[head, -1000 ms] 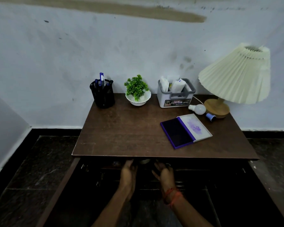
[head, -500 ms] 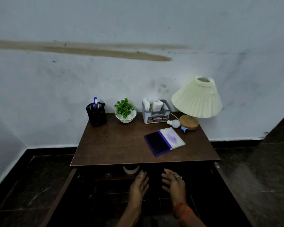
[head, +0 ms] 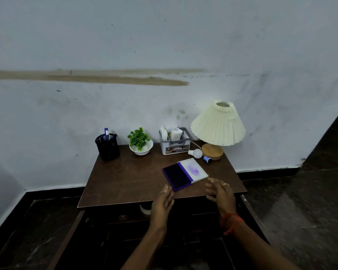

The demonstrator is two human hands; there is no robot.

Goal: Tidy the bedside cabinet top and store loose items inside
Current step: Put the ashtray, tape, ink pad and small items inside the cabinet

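Head view: your left hand [head: 163, 203] and right hand [head: 220, 192] have risen from below, empty and open, flanking the ink pad [head: 184, 173]; close it next.

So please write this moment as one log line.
left hand: open, empty | right hand: open, empty | both beside the open purple stamp pad | brown wooden cabinet top: not cleared

A pale wall [head: 164, 45] stood behind, marked by a long brown smear [head: 98, 77] and dark scuffs. A black skirting strip [head: 267, 173] ran along its foot. The floor [head: 310, 211] was dark stone, slightly glossy, with faint pale veins.
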